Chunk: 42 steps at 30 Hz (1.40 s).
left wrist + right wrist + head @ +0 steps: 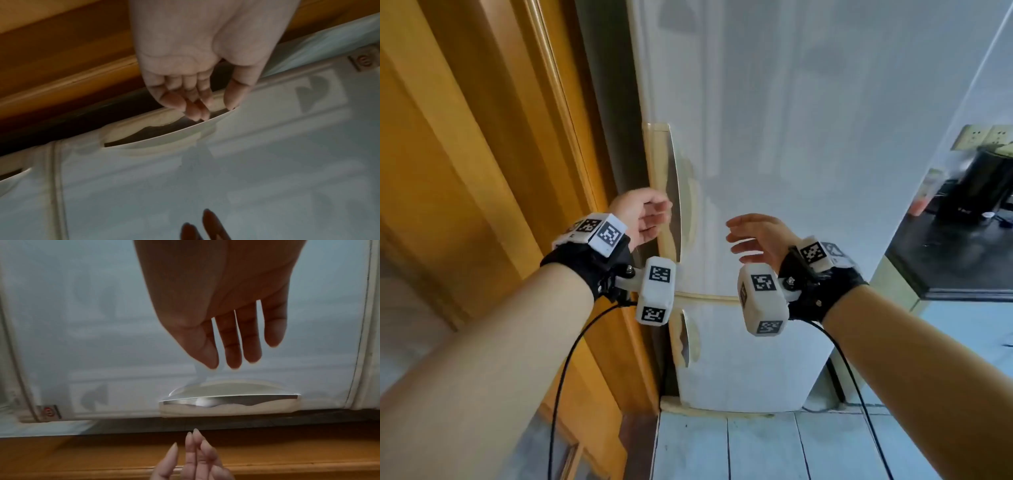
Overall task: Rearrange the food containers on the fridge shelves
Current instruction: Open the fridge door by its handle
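Left hand (197, 53) fingers (193, 112) at fridge handle (156, 129).

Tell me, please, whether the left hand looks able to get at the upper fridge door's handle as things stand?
Probably yes: the left hand is right at the upper door handle, nothing lies between, and its fingers curl at the recess.

An orange-brown wooden door (482, 144) fills the nine o'clock side. Pale floor tiles (756, 448) lie at six o'clock. At three o'clock, wall sockets (984, 136) sit above a dark desk (955, 260).
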Tool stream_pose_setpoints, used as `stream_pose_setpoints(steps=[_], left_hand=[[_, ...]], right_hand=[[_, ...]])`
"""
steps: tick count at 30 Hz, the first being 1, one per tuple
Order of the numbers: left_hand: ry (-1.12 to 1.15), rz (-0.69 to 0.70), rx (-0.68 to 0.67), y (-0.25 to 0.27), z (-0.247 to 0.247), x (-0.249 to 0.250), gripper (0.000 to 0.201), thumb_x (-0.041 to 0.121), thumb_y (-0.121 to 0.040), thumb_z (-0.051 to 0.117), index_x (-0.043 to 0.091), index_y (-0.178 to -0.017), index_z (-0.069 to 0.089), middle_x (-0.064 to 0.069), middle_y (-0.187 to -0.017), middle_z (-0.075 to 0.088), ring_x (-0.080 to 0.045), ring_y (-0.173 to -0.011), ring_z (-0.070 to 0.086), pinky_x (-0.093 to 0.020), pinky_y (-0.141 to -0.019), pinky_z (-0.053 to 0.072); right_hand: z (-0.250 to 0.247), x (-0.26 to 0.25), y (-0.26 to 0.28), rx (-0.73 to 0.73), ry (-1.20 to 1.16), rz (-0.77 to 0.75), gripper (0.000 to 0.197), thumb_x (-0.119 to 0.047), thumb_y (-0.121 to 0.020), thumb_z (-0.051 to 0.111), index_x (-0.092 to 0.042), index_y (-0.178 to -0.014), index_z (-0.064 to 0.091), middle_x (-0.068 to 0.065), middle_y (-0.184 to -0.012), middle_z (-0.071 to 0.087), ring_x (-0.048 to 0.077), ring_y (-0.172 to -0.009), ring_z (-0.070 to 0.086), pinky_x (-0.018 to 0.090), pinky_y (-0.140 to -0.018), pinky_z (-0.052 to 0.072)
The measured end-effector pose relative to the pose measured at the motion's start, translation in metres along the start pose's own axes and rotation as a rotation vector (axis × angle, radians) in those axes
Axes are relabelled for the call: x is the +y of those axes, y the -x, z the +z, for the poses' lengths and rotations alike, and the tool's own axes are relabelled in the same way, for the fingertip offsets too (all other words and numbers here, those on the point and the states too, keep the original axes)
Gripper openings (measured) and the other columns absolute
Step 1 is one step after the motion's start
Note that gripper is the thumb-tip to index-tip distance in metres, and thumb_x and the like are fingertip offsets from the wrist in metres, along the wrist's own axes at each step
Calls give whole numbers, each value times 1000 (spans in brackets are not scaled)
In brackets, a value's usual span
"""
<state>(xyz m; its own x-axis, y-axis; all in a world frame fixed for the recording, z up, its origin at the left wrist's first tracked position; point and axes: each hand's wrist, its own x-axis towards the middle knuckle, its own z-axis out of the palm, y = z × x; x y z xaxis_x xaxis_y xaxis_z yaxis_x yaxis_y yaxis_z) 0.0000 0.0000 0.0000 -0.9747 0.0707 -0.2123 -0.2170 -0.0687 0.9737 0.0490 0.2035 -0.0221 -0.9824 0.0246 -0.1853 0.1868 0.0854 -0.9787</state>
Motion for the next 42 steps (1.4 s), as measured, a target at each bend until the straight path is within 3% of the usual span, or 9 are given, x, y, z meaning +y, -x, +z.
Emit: stream_pose_setpoints(steps=[3,6,10,16,20,26,30,37,42], left_hand=[[-78,15,61,-37,-4,9,28,21,-78,64,16,-105,58,-2,-106,58,-16,-99,57,-28,-75,49],[-162,54,77,-75,-4,17,81,24,-73,72,22,-141,29,-6,-142,41,-25,-128,43,-40,-99,44],[-175,137,38,-111,3,24,103,28,-64,80,27,-145,17,-6,-152,30,-28,-136,36,-46,-111,32],[-267,250,83,-142,7,25,100,38,-48,85,16,-133,36,-2,-131,48,-21,-115,53,-37,-100,45],[-465,322,105,-146,3,26,91,44,-50,81,13,-125,40,-3,-124,48,-23,-106,55,-39,-93,49],[-552,328,117,-141,1,28,78,39,-57,72,14,-124,40,-4,-125,48,-27,-107,55,-36,-89,48],[-513,284,77,-126,-2,30,81,38,-51,67,15,-124,40,-4,-125,49,-26,-108,55,-42,-94,49],[-577,296,131,-79,-5,19,90,47,-56,75,15,-129,36,-5,-131,45,-28,-115,52,-40,-95,47],[-587,291,117,-20,2,9,99,59,-58,73,11,-133,28,-7,-138,37,-29,-122,46,-36,-92,41]], right_hand=[[12,6,-29,29,12,40,14,-9,-85,53,-20,-84,62,3,-89,63,20,-82,59,31,-74,49],[28,14,-61,83,-14,88,17,-8,-85,53,-19,-95,61,4,-103,63,20,-94,59,37,-86,50],[48,17,-94,135,-105,72,29,-8,-87,51,-17,-113,58,10,-124,61,25,-110,59,41,-96,48],[68,25,-125,48,-109,64,47,-3,-89,47,-24,-131,47,-4,-132,55,14,-124,48,38,-105,40],[77,25,-139,9,-114,65,42,2,-87,43,-31,-109,58,-12,-105,62,9,-107,54,36,-102,38],[88,24,-141,42,-56,31,26,0,-88,45,-21,-99,57,-3,-88,61,8,-83,58,25,-75,47],[92,24,-132,32,-49,22,27,0,-88,44,-24,-89,57,-4,-84,61,8,-82,58,26,-75,48],[86,25,-92,7,-22,52,17,-10,-88,50,-24,-83,58,-3,-87,64,14,-90,60,33,-87,47],[79,20,-44,122,57,-14,11,-19,-86,56,-20,-75,60,0,-76,63,14,-75,60,36,-90,48]])
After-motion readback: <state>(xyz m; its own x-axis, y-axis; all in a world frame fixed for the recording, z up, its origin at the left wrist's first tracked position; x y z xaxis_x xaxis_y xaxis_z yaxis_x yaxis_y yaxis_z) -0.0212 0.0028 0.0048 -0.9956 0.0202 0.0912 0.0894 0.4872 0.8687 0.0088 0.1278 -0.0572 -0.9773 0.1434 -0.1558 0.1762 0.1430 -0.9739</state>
